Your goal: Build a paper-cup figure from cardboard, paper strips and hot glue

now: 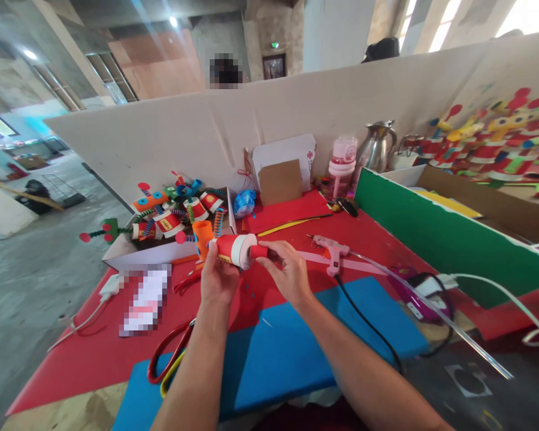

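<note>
My left hand (218,276) is closed round a red paper cup with a white rim (234,249), held on its side above the table. My right hand (286,269) pinches a small red piece (258,251) at the cup's open end. An orange paper tube (202,236) stands just behind the cup. Below my hands lie a blue foam sheet (291,347) and red sheet covering the table (90,353).
A pink glue gun (331,248) with a black cord lies right of my hands. Red-handled scissors (168,353) lie at the lower left. A white box of finished paper-cup figures (170,218) is behind; a green-sided cardboard box (431,239), pink bottle (342,161) and steel kettle (377,146) stand right.
</note>
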Motion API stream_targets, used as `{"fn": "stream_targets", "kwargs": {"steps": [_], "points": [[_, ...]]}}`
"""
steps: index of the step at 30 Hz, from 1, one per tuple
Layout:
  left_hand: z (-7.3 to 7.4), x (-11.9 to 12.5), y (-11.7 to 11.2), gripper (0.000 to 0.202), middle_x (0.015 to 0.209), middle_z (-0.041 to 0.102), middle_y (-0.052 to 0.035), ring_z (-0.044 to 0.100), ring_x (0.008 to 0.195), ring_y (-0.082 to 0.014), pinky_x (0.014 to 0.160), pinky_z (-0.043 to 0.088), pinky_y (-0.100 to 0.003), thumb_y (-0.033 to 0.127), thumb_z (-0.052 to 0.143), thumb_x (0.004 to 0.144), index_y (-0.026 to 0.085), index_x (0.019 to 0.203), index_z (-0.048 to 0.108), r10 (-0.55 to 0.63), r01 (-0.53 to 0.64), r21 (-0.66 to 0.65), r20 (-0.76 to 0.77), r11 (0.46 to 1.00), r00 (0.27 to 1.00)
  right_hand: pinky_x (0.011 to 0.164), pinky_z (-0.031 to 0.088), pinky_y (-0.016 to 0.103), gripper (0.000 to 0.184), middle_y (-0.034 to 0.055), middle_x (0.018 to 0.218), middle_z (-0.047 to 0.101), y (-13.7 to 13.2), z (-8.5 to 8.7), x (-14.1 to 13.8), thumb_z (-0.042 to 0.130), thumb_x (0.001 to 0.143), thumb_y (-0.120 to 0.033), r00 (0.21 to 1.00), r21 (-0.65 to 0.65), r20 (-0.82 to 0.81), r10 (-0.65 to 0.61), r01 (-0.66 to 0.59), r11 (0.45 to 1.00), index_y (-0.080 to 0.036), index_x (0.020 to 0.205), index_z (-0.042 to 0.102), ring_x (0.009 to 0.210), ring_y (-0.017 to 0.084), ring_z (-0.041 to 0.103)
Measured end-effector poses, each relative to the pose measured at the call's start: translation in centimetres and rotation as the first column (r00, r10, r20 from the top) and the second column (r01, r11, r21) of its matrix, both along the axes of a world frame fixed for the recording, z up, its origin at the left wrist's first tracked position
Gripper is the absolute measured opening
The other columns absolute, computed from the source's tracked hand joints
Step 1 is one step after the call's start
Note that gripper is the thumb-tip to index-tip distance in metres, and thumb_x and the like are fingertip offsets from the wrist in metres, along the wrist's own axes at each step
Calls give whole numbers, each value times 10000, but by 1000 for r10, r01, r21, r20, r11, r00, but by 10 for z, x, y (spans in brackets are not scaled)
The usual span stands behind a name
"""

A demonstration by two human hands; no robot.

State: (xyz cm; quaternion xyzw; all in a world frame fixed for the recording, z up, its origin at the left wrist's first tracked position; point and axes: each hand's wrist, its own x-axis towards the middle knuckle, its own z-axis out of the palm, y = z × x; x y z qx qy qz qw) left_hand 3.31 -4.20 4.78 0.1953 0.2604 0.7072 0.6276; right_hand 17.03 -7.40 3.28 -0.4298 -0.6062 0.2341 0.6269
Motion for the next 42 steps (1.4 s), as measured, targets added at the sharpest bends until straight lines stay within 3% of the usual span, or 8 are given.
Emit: {"fn": "stream_targets", "kwargs": {"steps": [8,15,27,42], "points": [[-2,1,2,86,829,739,32,681,779,-107,794,535,-210,272,690,808,215,871,677,57,-56,28,-32,998,998,739,553,285,218,67,958,657,0,-2,0,654,854,-299,998,19,59,-24,23,1000,-234,1058,696,791,164,642],[-5,1,2,203,906,735,17,674,896,-143,838,521,-242,323,738,758,225,928,685,71,-66,54,-112,996,991,746,550,274,228,69,944,666,1,-4,0,664,847,-287,993,60,98,-65,59,996,-213,1060,700,795,167,646],[-6,1,2,235,865,729,30,667,818,-126,766,522,-214,321,783,702,220,891,687,65,-58,62,-114,996,991,774,542,278,201,64,953,673,1,-6,-1,618,880,-287,981,68,152,-123,113,991,-229,1057,695,828,171,647],[-10,0,4,103,815,721,30,658,724,-99,703,531,-188,277,710,796,208,864,675,28,-29,-11,-81,1000,996,801,534,282,221,84,956,675,4,-15,-5,614,885,-282,982,65,143,-128,119,991,-199,1074,694,871,182,646]]}}
